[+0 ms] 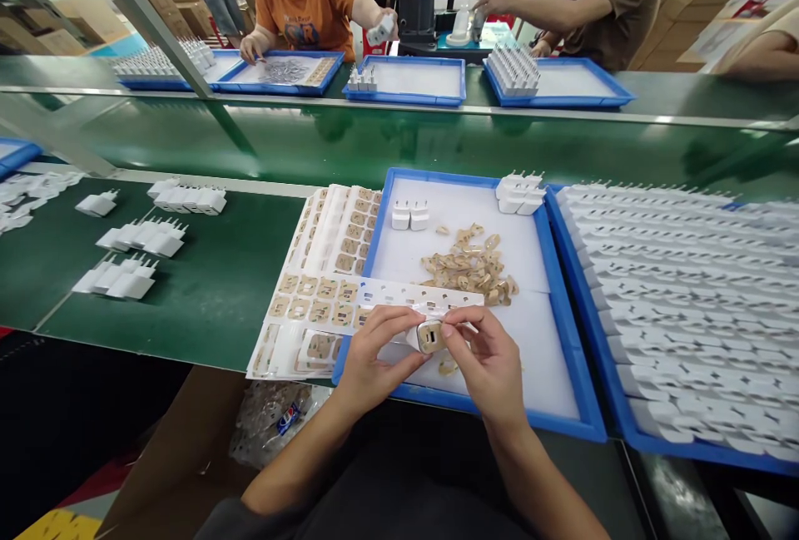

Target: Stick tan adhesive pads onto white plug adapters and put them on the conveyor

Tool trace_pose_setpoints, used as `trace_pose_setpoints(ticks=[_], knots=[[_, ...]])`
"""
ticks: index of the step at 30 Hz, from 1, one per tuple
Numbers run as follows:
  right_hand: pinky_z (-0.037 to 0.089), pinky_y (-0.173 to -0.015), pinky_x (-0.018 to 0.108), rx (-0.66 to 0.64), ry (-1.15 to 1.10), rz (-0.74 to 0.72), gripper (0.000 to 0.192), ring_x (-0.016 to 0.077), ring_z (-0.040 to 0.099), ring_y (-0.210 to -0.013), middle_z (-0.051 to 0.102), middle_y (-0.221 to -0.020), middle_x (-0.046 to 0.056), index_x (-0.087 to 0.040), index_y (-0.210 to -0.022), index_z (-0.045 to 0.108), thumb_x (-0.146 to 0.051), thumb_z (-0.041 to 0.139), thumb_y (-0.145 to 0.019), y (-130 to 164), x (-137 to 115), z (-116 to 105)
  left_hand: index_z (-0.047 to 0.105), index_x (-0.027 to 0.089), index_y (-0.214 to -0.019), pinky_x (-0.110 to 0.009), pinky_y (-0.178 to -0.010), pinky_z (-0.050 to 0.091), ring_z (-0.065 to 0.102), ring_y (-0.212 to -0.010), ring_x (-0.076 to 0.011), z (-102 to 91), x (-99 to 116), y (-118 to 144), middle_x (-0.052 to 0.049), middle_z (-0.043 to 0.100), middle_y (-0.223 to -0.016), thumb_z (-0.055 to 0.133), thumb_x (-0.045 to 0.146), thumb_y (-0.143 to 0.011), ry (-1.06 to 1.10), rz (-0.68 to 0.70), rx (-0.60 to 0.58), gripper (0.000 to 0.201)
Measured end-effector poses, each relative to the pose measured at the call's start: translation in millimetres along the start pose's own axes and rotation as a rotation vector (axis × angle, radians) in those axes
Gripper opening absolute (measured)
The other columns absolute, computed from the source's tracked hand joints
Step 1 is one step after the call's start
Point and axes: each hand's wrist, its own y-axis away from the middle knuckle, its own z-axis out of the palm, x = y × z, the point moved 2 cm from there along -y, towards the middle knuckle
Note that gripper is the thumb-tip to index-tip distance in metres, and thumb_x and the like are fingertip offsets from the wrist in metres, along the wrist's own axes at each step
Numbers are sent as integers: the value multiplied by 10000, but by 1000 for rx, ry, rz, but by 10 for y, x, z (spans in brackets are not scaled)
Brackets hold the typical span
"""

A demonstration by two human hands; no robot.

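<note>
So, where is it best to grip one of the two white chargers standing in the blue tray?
Probably pinch the left white charger by its flat side walls, coming from above. It stands with prongs up beside its twin on the blue tray, so the outer side is free.

A shallow blue plastic tray lies on the green worktop before the person. In it, a heap of small tan sticker scraps sits mid-tray, two white plug adapters behind and left of the heap, a cluster of white adapters in the far right corner. Sheets of tan labels lie left of the tray, one overlapping its near left edge. A second blue tray packed with rows of white adapters touches it on the right. Small rows of white adapters stand well to the left. Behind runs the conveyor belt, more trays beyond it.
</note>
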Motion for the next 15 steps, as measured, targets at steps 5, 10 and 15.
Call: trace_pose_setpoints(ticks=[5,10,15], knots=[[556,-721,294,20,64,-32,40,178,627,-804,640,-837,14,-231,-899,660,-228,699,-896,-4,-12,35,639,251,-1211,-359,-897,543,627,-1028,-211,-2,3,4,-68,663,-1093,739,219,-847,0,-5,3,379],[559,-687,305,40,170,-102,39,175,619,-755,631,-813,11,-227,-893,647,-218,683,-908,-2,-32,66,645,247,-1199,-362,-887,549,633,-1020,-219,-5,7,4,-71,668,-1085,731,228,-851,-17,-6,10,359],[560,-619,295,65,314,-203,92,174,602,-744,606,-905,31,-235,-987,641,-206,670,-904,-3,-49,80,631,253,-1188,-375,-897,552,627,-1020,-216,11,-27,20,-68,659,-1078,728,236,-858,-37,-12,35,344]])
